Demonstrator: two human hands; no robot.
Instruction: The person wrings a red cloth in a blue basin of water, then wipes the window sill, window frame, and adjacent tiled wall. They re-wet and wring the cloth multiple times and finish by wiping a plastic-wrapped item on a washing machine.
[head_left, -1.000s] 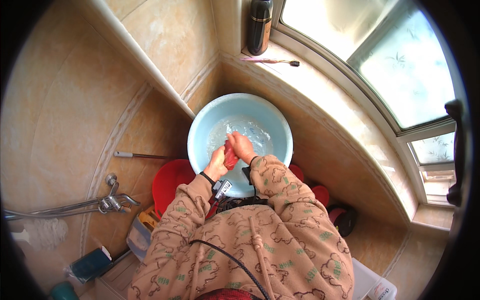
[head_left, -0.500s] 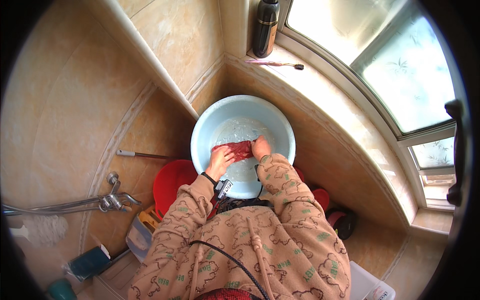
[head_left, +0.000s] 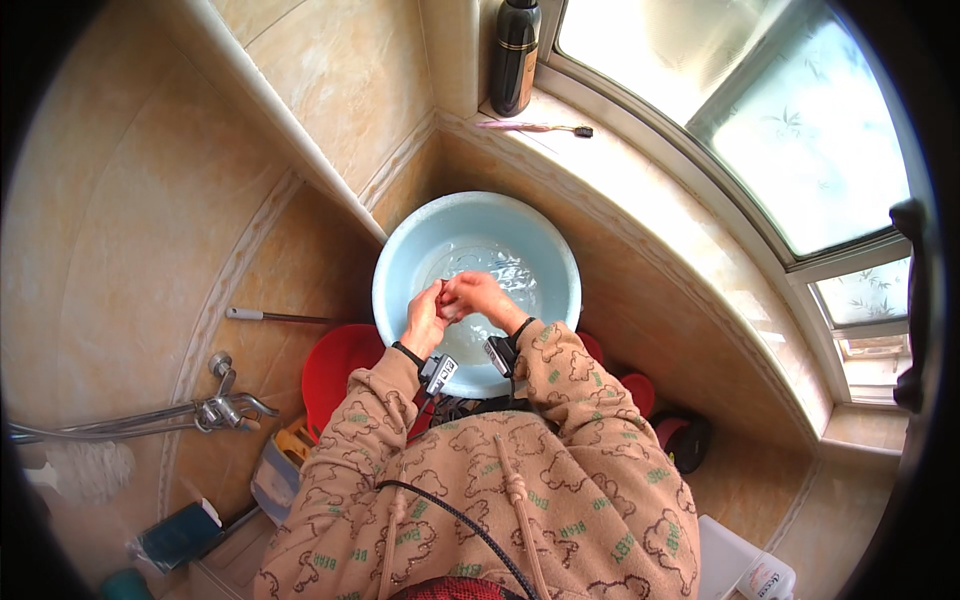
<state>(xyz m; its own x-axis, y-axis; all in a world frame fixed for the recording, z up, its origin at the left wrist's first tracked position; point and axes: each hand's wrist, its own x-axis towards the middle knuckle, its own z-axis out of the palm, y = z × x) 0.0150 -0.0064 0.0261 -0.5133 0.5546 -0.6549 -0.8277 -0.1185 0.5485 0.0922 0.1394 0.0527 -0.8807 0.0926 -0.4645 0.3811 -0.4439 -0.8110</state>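
Observation:
A light blue basin (head_left: 562, 250) with shallow, rippling water (head_left: 512, 268) stands in front of me. Over its middle my left hand (head_left: 425, 318) and my right hand (head_left: 474, 294) are pressed together, both closed. A red cloth is bunched between them, almost wholly hidden by the fingers; only a dark red trace shows at their edge. The right hand lies partly over the left fingers and looks slightly blurred.
A red basin (head_left: 335, 375) sits lower left, near a chrome tap (head_left: 220, 410). A pole (head_left: 285, 318) leans left of the blue basin. On the window sill are a dark bottle (head_left: 515, 60) and a toothbrush (head_left: 535, 127). Tiled walls enclose the corner.
My hands have come together, the right one moving left onto the left one. The red cloth, stretched between them before, is now gathered up and mostly out of sight.

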